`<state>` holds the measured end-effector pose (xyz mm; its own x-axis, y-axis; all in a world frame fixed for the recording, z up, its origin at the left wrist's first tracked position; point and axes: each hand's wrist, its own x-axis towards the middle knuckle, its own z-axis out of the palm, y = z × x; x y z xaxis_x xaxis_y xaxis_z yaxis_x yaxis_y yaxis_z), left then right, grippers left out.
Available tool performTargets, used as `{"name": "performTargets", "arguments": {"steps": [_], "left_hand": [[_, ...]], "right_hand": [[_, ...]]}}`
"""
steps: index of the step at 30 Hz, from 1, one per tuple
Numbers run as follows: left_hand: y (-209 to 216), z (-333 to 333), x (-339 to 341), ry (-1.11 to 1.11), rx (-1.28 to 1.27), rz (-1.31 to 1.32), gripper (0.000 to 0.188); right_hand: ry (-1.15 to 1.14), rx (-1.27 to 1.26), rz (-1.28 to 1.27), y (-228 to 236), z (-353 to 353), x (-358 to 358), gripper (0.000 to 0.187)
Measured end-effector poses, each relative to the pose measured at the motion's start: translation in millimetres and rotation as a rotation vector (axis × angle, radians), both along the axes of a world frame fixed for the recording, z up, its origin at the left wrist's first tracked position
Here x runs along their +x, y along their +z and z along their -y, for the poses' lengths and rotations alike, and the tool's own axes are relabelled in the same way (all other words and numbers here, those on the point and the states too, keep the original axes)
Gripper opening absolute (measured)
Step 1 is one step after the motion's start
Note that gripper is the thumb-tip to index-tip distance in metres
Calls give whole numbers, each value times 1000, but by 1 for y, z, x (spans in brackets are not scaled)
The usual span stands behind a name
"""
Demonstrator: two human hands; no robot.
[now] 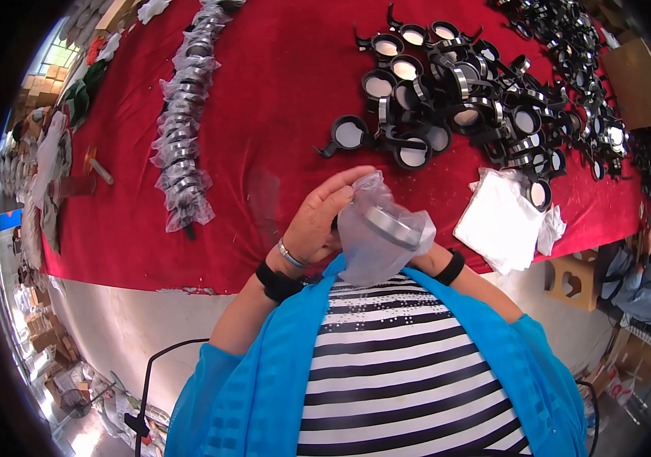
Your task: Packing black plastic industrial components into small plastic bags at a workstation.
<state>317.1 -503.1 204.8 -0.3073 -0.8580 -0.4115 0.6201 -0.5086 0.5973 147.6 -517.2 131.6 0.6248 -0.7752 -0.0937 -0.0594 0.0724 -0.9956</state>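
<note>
Cloudy plastic crumples under the left hand (318,221), whose fingers are closed on the upper left side of a bag (367,263); the right hand (430,260) is mostly hidden behind it, so its grip cannot be told. Inside the bag, held close in front of the chest, sits a round part (392,226) with a shiny metal band. The film looks thin, soft and slippery, likely to slide or tear if pinched alone; the part looks stiff and fairly weighty, so its rim, taken through the film, seems the surest hold. Further out on the red cloth (280,76), a row of wrapped parts (181,145) lies leftward, a stack of white sheets (497,221) rightward, and beyond that a heap of bare black parts (523,122).
</note>
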Motion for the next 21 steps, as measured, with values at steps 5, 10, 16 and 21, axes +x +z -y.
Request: {"name": "performTargets", "arguments": {"steps": [5,10,16,21], "left_hand": [[-13,-5,18,107,-41,159,25],[-34,-18,28,185,6,225,25],[-31,-26,36,143,-108,509,30],[-6,-36,39,-77,-921,1568,39]], "right_hand": [[-350,135,-5,8,22,-50,20],[-161,-284,-165,85,16,-14,29],[-149,-417,-300,56,13,-3,24],[24,-572,-403,59,8,21,21]]}}
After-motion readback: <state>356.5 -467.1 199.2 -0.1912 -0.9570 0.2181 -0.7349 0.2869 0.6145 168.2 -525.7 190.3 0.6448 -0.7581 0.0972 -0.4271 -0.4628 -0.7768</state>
